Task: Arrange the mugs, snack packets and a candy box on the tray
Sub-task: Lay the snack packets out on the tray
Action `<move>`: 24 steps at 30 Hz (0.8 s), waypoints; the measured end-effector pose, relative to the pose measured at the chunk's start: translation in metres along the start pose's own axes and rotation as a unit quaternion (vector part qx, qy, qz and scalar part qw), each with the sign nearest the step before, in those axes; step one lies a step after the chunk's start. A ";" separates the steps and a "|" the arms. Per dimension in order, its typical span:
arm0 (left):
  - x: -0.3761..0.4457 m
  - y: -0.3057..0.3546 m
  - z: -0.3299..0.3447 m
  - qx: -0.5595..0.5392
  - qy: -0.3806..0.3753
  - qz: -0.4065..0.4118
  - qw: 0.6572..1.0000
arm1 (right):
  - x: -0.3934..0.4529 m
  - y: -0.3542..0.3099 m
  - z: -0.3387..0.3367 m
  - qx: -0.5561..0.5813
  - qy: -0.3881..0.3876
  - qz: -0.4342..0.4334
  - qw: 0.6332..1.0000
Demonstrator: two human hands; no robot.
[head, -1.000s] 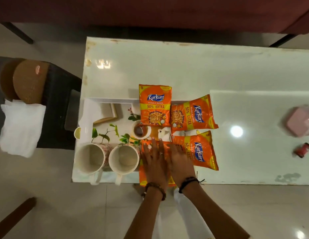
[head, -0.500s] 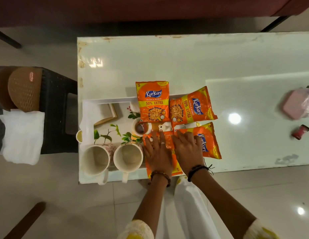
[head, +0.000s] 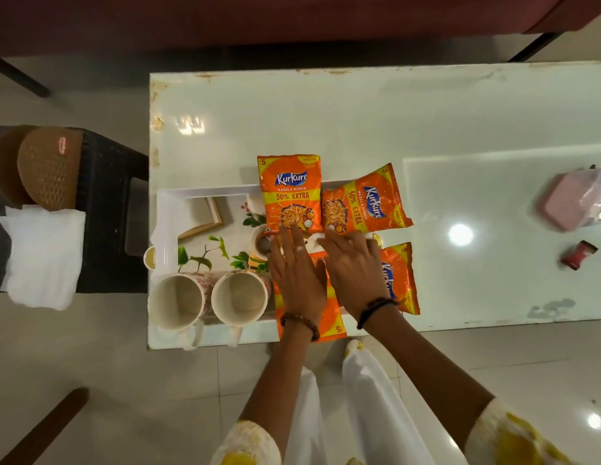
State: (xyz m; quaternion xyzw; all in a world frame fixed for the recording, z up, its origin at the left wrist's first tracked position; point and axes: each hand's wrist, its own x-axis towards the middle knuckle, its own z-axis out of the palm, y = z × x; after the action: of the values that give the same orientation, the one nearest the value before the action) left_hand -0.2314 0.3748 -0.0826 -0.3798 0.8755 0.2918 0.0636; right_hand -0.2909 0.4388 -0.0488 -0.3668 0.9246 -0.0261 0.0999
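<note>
A white tray [head: 165, 213] printed with leaves lies at the table's front left. Two cream mugs [head: 176, 302] [head: 239, 298] stand upright on its near edge, handles toward me. Four orange snack packets lie on the tray's right part: one at the back [head: 290, 193], one beside it on the right [head: 363, 204], one in front right [head: 398, 276], one in front [head: 326, 320] under my hands. My left hand [head: 297, 275] and my right hand [head: 354, 271] rest flat, fingers spread, on the front packets. A pink candy box [head: 574, 204] in clear wrap sits far right on the table.
The white table [head: 326, 122] has a small red item [head: 577, 255] near its right side. A dark stool at the left holds a brown woven basket [head: 47, 166] and a white cloth [head: 41, 256]. A maroon sofa runs along the back.
My hands have slid forward over the front packets, fingertips now reaching the back packets' lower edges. The camera has shifted, so the table sits lower and more to the right.
</note>
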 end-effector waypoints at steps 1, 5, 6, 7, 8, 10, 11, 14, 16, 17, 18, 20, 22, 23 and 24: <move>0.012 0.002 -0.005 -0.031 0.019 -0.012 0.999 | 0.010 -0.001 -0.002 0.018 0.009 -0.009 1.000; 0.062 0.005 -0.024 -0.197 0.042 -0.152 0.968 | 0.051 -0.004 0.011 0.006 -0.056 -0.050 0.997; 0.071 0.003 -0.026 -0.228 0.032 -0.170 0.958 | 0.056 -0.004 0.017 -0.019 -0.063 -0.064 0.996; 0.077 0.001 -0.026 -0.247 0.019 -0.171 0.954 | 0.058 -0.003 0.023 -0.048 -0.065 -0.076 0.994; 0.080 0.000 -0.025 -0.252 0.007 -0.161 0.954 | 0.059 -0.001 0.029 -0.077 -0.065 -0.086 0.991; 0.084 -0.003 -0.023 -0.239 0.000 -0.136 0.961 | 0.060 0.004 0.038 -0.121 -0.061 -0.104 0.985; 0.086 -0.005 -0.023 -0.236 0.004 -0.125 0.964 | 0.061 0.006 0.040 -0.133 -0.056 -0.107 0.984; 0.094 -0.007 -0.024 -0.251 0.020 -0.089 0.964 | 0.067 0.014 0.042 -0.180 -0.029 -0.106 0.977; 0.098 -0.008 -0.026 -0.278 0.022 -0.071 0.958 | 0.071 0.014 0.038 -0.197 -0.025 -0.107 0.974; 0.099 -0.008 -0.026 -0.289 0.022 -0.064 0.955 | 0.072 0.014 0.036 -0.196 -0.026 -0.108 0.974; 0.098 -0.008 -0.027 -0.292 0.022 -0.056 0.954 | 0.072 0.013 0.034 -0.195 -0.026 -0.109 0.974; 0.093 -0.007 -0.029 -0.284 0.019 -0.049 0.957 | 0.072 0.012 0.031 -0.189 -0.020 -0.106 0.976; 0.084 -0.004 -0.029 -0.249 0.007 -0.053 0.967 | 0.069 0.010 0.028 -0.169 -0.003 -0.099 0.981; 0.076 -0.003 -0.029 -0.214 0.002 -0.050 0.976 | 0.065 0.009 0.026 -0.146 0.010 -0.094 0.985; 0.066 -0.002 -0.028 -0.170 0.001 -0.037 0.985 | 0.059 0.008 0.024 -0.110 0.026 -0.093 0.989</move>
State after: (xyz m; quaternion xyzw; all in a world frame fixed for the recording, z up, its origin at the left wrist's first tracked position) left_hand -0.2736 0.3168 -0.0823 -0.4180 0.7983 0.4335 0.0077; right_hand -0.3334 0.4050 -0.0833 -0.4593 0.8859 0.0569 0.0316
